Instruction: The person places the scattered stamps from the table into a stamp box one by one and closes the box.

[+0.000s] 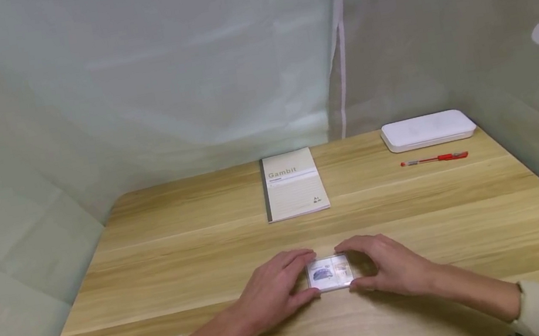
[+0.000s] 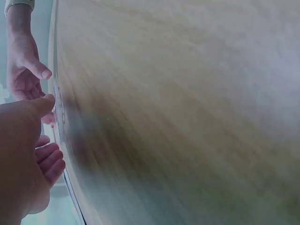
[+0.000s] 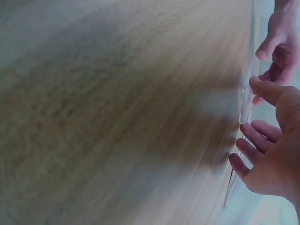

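Observation:
A small flat clear case [image 1: 323, 273] lies on the wooden table, with a bluish printed picture on its left part and a tan one on its right. My left hand [image 1: 282, 283] holds its left end, thumb at the near corner and fingers at the far corner. At the right end my right hand [image 1: 391, 264] grips it in the same way, thumb near and index finger far. Both wrist views show the case only edge-on, so its exact kind is unclear. In the left wrist view, the left hand [image 2: 28, 150] partly covers it.
Beyond the hands lies a notebook [image 1: 295, 184] marked Gambit. A red pen [image 1: 434, 159] rests at the back right, in front of a white lidded box [image 1: 428, 129]. Pale curtains [image 1: 210, 71] hang behind the table [image 1: 183, 259].

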Demonstrator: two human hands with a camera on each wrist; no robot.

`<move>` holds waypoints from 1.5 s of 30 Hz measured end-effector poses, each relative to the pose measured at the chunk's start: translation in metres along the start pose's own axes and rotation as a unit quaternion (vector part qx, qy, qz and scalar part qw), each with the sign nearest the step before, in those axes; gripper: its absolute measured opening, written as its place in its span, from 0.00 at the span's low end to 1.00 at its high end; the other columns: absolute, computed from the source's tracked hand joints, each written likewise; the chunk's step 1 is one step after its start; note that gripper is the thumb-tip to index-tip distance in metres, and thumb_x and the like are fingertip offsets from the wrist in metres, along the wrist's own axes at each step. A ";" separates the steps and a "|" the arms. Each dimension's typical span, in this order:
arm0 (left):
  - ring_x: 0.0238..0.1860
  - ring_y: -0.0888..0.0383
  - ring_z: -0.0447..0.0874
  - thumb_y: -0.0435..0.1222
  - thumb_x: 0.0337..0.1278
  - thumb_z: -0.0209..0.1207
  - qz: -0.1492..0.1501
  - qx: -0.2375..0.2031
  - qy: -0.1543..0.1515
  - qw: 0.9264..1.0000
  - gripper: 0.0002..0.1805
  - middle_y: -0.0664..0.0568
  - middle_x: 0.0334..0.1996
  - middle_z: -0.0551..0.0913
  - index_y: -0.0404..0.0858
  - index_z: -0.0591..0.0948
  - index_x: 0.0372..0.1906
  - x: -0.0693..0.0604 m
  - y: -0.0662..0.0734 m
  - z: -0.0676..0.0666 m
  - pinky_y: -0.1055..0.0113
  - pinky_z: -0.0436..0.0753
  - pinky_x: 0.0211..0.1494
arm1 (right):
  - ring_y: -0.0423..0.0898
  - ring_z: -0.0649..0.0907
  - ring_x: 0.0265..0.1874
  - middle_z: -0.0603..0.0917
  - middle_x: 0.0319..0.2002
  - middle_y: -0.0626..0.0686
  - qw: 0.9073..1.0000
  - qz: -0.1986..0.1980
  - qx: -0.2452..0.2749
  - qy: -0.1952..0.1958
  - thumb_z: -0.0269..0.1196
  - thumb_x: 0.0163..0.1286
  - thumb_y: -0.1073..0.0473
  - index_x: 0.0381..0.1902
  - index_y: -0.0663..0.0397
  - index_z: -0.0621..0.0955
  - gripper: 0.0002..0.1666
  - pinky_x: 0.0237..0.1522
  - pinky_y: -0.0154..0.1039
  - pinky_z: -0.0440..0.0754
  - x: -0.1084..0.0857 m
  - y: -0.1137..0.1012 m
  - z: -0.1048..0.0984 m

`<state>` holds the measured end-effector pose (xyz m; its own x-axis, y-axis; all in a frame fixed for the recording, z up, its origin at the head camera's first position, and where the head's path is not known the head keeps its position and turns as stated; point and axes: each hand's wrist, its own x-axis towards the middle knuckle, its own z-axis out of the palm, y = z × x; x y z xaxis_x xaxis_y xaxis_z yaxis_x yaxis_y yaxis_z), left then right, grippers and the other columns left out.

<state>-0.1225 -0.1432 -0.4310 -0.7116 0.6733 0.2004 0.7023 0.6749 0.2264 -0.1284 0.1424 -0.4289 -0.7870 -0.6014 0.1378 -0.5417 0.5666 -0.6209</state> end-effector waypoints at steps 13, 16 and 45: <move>0.64 0.55 0.83 0.52 0.65 0.72 -0.011 -0.023 -0.003 1.000 0.29 0.52 0.63 0.85 0.43 0.82 0.65 0.000 -0.002 0.001 0.56 0.84 0.65 | 0.49 0.86 0.57 0.89 0.57 0.51 1.000 -0.011 -0.013 0.019 0.82 0.59 0.59 0.62 0.57 0.84 0.33 0.61 0.54 0.84 0.002 0.000 0.002; 0.63 0.54 0.84 0.51 0.64 0.72 -0.010 -0.024 0.000 1.000 0.29 0.52 0.62 0.85 0.43 0.83 0.65 0.001 -0.002 0.000 0.56 0.84 0.65 | 0.48 0.86 0.57 0.89 0.57 0.51 1.000 -0.006 -0.013 0.019 0.82 0.59 0.59 0.61 0.57 0.85 0.33 0.61 0.54 0.84 0.003 0.000 0.003; 0.65 0.53 0.82 0.54 0.64 0.72 -0.008 -0.014 0.006 1.000 0.33 0.50 0.65 0.83 0.43 0.80 0.69 -0.001 -0.004 -0.001 0.54 0.83 0.66 | 0.50 0.84 0.60 0.87 0.60 0.50 1.000 0.011 0.009 0.019 0.83 0.59 0.57 0.64 0.55 0.83 0.36 0.64 0.57 0.82 0.000 0.002 0.003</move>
<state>-0.1243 -0.1470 -0.4316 -0.7226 0.6594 0.2077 0.6908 0.6765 0.2554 -0.1285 0.1424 -0.4326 -0.8092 -0.5670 0.1540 -0.5197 0.5685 -0.6378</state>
